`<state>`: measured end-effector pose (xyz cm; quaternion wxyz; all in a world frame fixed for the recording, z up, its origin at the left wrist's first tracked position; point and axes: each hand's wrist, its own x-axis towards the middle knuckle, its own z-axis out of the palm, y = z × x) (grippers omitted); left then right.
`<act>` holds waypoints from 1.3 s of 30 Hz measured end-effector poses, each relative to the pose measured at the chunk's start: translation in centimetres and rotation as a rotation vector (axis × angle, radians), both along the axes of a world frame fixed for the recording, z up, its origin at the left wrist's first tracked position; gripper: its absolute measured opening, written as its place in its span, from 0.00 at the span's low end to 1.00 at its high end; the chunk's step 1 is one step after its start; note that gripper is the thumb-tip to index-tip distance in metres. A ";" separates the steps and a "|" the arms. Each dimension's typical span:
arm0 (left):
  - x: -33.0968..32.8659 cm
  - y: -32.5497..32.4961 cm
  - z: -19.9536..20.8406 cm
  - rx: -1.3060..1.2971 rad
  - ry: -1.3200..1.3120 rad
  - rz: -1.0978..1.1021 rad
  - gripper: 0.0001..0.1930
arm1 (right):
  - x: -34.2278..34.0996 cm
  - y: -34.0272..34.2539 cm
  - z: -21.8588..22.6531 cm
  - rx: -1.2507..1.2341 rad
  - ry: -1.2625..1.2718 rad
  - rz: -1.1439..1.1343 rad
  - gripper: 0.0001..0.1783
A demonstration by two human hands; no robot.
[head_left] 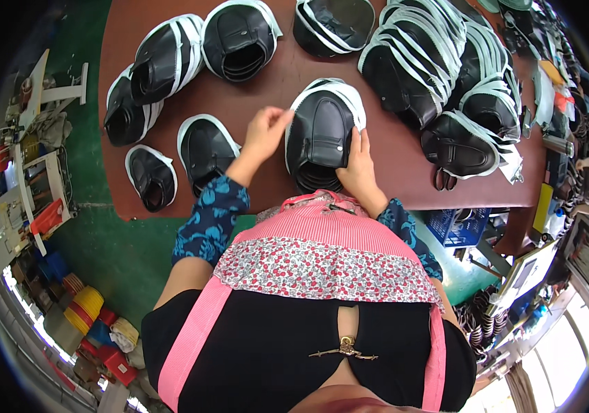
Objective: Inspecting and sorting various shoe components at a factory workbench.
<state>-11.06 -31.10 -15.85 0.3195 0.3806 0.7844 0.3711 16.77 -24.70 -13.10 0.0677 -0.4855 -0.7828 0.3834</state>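
Observation:
A stack of black shoe uppers [323,124] with white edging sits at the table's front middle. My right hand [358,168] grips its right side, the fingers lying along the white edge and the thumb low near the opening. My left hand [265,138] is at the stack's left edge, fingers curled and tips together; whatever they hold, if anything, is too small to make out. To its left lie a single black upper [206,150] and a smaller one [151,177]. Both forearms wear blue patterned sleeves.
More stacked uppers [239,41] stand at the back left, another upper [334,26] at the back middle. A large fanned pile [411,69] covers the right side. Black-handled scissors [444,179] lie by the brown table's [239,96] front right edge, above a blue crate [456,226].

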 end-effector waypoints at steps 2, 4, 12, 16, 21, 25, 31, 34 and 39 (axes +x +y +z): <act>3.1 -2.5 0.0 -0.071 -0.339 0.054 0.20 | 0.6 0.8 0.1 0.001 0.018 -0.016 0.62; 5.3 -4.2 -0.4 -0.014 -0.351 0.157 0.20 | 1.1 1.3 0.6 0.006 0.033 0.013 0.60; 5.8 1.1 10.6 0.119 -1.307 0.127 0.24 | 1.7 5.8 4.2 -0.416 0.409 -0.067 0.48; 6.8 3.1 14.3 0.309 -1.456 0.229 0.23 | 2.2 5.2 6.5 -0.803 0.925 -0.430 0.41; 4.5 2.2 8.3 0.295 -1.889 0.198 0.17 | 1.8 4.8 8.2 -1.597 1.600 -0.448 0.35; 6.4 1.1 7.2 0.217 -1.204 0.310 0.18 | 1.1 5.7 11.3 -1.324 1.398 -0.699 0.27; 8.1 0.8 14.4 0.474 0.165 -0.185 0.09 | 0.0 5.0 12.5 -1.031 1.183 -0.672 0.33; 10.7 0.7 14.5 0.460 -0.011 -0.125 0.12 | -0.8 3.8 12.5 -0.898 1.265 -0.696 0.34; 7.8 0.5 14.8 0.513 -0.983 0.251 0.08 | 0.9 5.8 11.1 -0.768 1.274 -0.602 0.26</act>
